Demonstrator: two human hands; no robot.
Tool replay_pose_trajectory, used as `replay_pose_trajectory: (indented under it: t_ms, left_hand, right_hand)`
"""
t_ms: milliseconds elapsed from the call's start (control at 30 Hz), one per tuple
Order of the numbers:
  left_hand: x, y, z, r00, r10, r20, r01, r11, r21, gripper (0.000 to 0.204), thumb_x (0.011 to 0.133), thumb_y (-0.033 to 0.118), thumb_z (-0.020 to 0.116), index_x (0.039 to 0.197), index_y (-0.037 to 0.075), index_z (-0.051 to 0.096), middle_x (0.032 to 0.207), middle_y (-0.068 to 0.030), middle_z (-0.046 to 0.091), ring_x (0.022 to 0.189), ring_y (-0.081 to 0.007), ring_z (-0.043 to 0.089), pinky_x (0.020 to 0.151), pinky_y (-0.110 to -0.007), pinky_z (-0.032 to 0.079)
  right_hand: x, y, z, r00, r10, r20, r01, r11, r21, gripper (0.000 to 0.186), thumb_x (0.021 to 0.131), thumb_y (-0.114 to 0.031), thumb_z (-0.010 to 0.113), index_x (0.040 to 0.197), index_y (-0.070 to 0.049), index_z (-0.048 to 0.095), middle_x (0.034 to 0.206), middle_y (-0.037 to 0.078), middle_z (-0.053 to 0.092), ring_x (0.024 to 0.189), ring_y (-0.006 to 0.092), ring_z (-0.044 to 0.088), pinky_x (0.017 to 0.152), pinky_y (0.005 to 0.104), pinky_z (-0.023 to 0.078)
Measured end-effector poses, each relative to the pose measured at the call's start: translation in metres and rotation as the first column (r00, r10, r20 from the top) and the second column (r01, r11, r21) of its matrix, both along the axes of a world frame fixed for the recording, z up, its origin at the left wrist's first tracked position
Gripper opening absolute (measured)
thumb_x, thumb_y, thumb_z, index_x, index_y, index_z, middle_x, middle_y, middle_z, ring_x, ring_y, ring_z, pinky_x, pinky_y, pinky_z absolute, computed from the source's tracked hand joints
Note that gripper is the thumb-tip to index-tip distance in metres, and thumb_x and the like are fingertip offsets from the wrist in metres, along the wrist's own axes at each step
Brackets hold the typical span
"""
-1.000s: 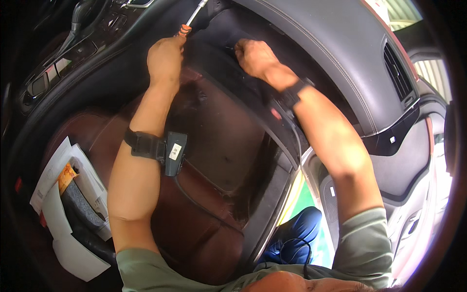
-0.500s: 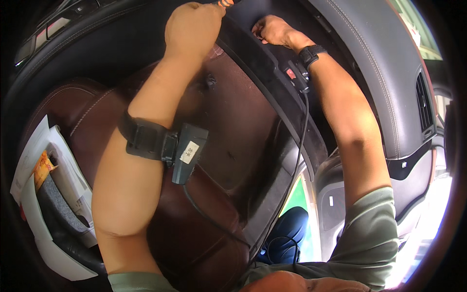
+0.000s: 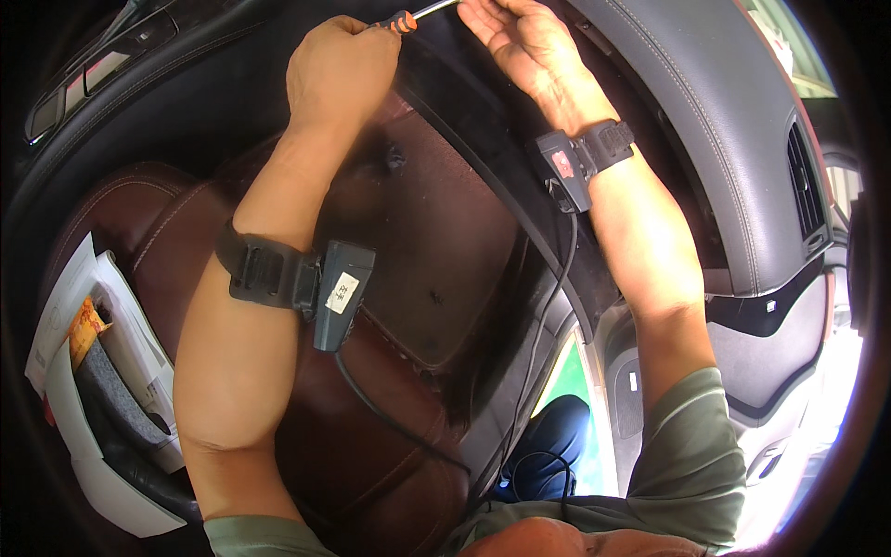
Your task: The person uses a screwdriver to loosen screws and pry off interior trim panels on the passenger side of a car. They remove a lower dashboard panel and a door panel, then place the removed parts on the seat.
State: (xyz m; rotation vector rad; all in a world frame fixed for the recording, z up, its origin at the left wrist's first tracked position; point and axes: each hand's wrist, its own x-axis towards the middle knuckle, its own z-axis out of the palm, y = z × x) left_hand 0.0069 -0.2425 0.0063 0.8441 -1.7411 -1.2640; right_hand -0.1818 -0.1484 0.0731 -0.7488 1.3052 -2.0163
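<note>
My left hand (image 3: 342,70) is closed around the black-and-orange handle of a screwdriver (image 3: 402,22). Its metal shaft points right and slightly up, toward my other hand. Fingers outstretched and palm partly showing, my right hand (image 3: 529,46) is at the shaft's far end. Whether the fingertips touch the shaft I cannot tell, as the top edge of the head view cuts there. Both hands are in front of the dark lower dashboard panel of a car, above the brown footwell mat (image 3: 445,269).
A black strapped box (image 3: 345,295) sits on my left forearm, another box (image 3: 563,172) at my right wrist; cables trail from both. Papers (image 3: 60,316) lie at the far left. A grey padded dashboard (image 3: 687,111) with a vent (image 3: 807,200) borders the right, beside the open door (image 3: 770,362).
My right hand has come away from the dark panel, turned palm up and opened its fingers near the screwdriver. My left hand has shifted left and down, bringing the shaft into view.
</note>
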Motion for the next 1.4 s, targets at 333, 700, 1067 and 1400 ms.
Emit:
replay_pose_trajectory:
  t_ms: [333,700,1067,1400]
  left_hand:
    - [-0.002,0.0,-0.008,0.985,-0.071,-0.156,0.048,0.987,-0.151,0.039,0.095,0.033,0.068,0.108,-0.004,0.075,0.1,-0.0137,0.076,0.092,-0.0231,0.069,0.091,-0.035,0.05]
    - [0.014,0.022,0.023,0.978,-0.184,-0.1,0.174,0.979,-0.107,0.034,0.1,0.031,0.068,0.096,-0.003,0.07,0.082,-0.0173,0.072,0.076,-0.0261,0.069,0.069,-0.04,0.052]
    - [-0.001,0.017,0.005,0.964,-0.194,-0.183,0.156,0.966,-0.206,0.015,0.095,0.011,0.065,0.105,0.0,0.067,0.09,-0.0177,0.071,0.086,-0.031,0.068,0.08,-0.04,0.052]
    - [-0.002,0.02,0.002,0.87,-0.302,-0.39,0.304,0.951,-0.059,0.01,0.097,0.004,0.062,0.105,0.0,0.067,0.088,-0.0056,0.068,0.078,-0.0153,0.061,0.073,-0.03,0.05]
  right_hand:
    - [0.014,0.004,0.003,0.988,-0.01,-0.153,-0.005,0.996,-0.094,0.009,0.103,-0.011,0.062,0.104,-0.002,0.065,0.101,0.011,0.07,0.097,0.0228,0.068,0.096,0.0379,0.058]
    - [0.017,0.0,0.006,1.0,0.022,0.013,-0.019,0.981,-0.193,0.009,0.101,-0.01,0.064,0.099,-0.002,0.066,0.097,0.009,0.07,0.093,0.0204,0.068,0.092,0.0331,0.058]
    - [0.008,-0.001,0.006,0.997,-0.028,0.074,0.045,0.972,-0.229,0.005,0.097,-0.005,0.067,0.095,-0.001,0.066,0.094,0.009,0.071,0.091,0.0212,0.069,0.095,0.0333,0.058]
    - [0.007,0.002,0.003,0.999,0.022,0.029,-0.013,0.964,-0.267,0.006,0.098,-0.006,0.067,0.093,-0.002,0.066,0.092,0.008,0.071,0.09,0.0202,0.069,0.093,0.0329,0.059]
